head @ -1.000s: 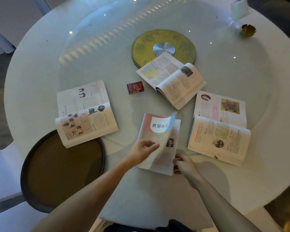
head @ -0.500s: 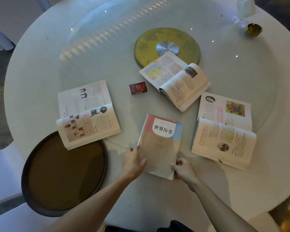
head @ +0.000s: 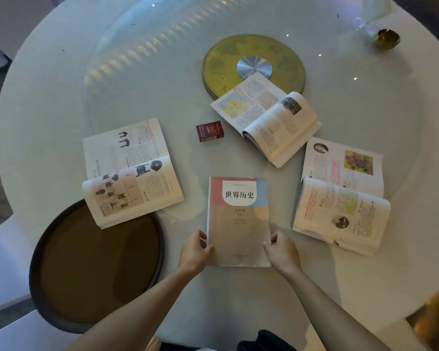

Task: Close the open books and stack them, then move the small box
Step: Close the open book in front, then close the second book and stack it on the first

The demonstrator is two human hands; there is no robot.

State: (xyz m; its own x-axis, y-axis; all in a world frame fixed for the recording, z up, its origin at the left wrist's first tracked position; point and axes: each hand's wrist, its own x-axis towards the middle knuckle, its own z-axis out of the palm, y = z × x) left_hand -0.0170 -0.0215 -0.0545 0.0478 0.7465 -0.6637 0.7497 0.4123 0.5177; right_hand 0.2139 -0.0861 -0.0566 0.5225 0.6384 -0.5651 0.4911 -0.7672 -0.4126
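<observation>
A closed book (head: 238,219) with a red, blue and beige cover lies flat in front of me. My left hand (head: 194,250) grips its lower left edge and my right hand (head: 281,250) grips its lower right edge. Three books lie open: one on the left (head: 129,171), one in the middle at the back (head: 266,117), one on the right (head: 342,193). A small dark red box (head: 209,130) sits between the left and the back book.
The round white table (head: 61,84) has a glass turntable with a gold centre disc (head: 254,64). A dark round tray (head: 96,267) sits at the near left, partly under the left open book. A small gold bowl (head: 387,39) stands far right.
The front book's cover came down and the book is now closed. Both hands moved to its lower edges, and the book turned straighter in front of me.
</observation>
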